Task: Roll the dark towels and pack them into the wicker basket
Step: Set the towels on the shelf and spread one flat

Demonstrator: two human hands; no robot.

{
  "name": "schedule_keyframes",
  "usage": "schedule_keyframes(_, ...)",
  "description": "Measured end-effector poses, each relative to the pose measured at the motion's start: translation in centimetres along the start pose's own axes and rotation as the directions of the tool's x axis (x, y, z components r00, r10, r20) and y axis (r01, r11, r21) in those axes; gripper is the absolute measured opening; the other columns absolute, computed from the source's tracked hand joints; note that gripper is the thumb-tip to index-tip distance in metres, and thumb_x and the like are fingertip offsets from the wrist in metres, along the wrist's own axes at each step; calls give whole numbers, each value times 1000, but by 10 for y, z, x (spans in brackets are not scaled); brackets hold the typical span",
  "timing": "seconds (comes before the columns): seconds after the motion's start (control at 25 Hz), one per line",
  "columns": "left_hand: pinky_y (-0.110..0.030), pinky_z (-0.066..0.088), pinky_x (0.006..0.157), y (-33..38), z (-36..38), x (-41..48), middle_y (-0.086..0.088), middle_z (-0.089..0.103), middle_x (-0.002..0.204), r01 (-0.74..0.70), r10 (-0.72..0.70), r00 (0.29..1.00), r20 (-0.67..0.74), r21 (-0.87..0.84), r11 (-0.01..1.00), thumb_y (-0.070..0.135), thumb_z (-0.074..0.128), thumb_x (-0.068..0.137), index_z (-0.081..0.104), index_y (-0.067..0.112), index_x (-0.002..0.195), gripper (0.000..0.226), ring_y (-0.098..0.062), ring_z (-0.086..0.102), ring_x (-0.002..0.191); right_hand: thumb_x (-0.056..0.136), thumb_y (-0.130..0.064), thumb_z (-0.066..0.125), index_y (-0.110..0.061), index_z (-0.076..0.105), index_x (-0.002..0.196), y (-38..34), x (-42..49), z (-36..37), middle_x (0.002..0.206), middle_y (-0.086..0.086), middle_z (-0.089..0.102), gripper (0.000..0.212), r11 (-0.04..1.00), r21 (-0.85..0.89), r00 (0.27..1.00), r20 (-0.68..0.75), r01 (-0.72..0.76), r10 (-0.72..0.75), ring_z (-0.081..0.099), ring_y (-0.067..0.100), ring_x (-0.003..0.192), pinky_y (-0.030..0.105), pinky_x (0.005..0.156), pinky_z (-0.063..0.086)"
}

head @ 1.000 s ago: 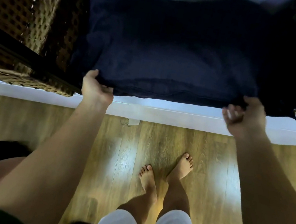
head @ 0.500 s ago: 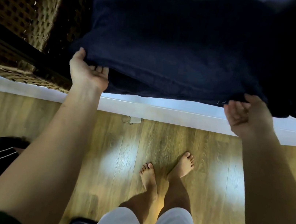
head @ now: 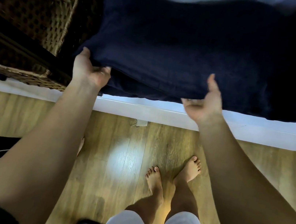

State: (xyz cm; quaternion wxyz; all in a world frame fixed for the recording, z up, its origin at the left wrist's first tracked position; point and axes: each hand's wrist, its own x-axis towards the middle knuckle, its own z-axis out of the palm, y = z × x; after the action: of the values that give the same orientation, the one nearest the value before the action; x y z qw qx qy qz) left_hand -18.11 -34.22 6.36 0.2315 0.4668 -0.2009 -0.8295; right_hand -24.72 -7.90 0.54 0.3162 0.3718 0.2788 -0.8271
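Just ahead of both hands, in the head view, the dark towel (head: 172, 44) lies spread in flat layers on the white ledge (head: 143, 109), its near hem hanging toward us. Our left hand (head: 89, 72) grips the hem's left corner, thumb on top and fingers curled up against the cloth from below. Our right hand (head: 204, 101) is turned palm up further along the same hem, thumb raised against the fabric. Its fingers run out of sight under the cloth, so we cannot tell whether it pinches or only lifts.

Beyond and outward of the left hand stands the wicker basket (head: 34, 8), touching the towel's left side. Its inside is dim, and we can make out no rolled towel there.

We judge the task to be early. The hem is only being raised for a first turn, and no roll has formed. Rolling this towel and packing it both remain, as does any other towel.
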Motion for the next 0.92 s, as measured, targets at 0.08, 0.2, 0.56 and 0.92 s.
schedule_keyframes(0.08,-43,60,71,-6,-10,4,-19,69,117,44,-44,999,-10,35,998,28,45,104,60,5,127,36,-36,68,103,92,-36,69,-11,68,120,-32,1,-10,89,5,73,37,987,83,986,-113,135,-126,72,21,77,36,76,60)
schedule_keyframes(0.2,-52,52,90,-15,-21,8,-20,63,123,136,-138,990,7,119,984,37,36,105,56,9,134,45,-41,59,112,95,-20,65,-14,68,120,-81,-6,-26,98,6,76,26,971,-16,945,-225,239,-236,75,24,84,38,66,62)
schedule_keyframes(0.56,-54,49,96,-31,-46,31,-8,66,129,91,-93,996,6,156,984,42,40,103,61,21,133,42,-35,59,121,83,-33,72,-22,62,126,-155,-29,-58,121,9,70,46,900,-179,876,-218,397,-429,66,36,108,53,81,57)
schedule_keyframes(0.92,-41,52,98,-38,-49,-3,-6,70,121,-10,6,1000,29,113,994,35,44,104,63,18,128,35,-25,68,111,86,-50,68,-22,55,128,-156,-44,-70,123,6,67,52,851,-327,861,-166,412,-481,66,33,110,53,87,56)
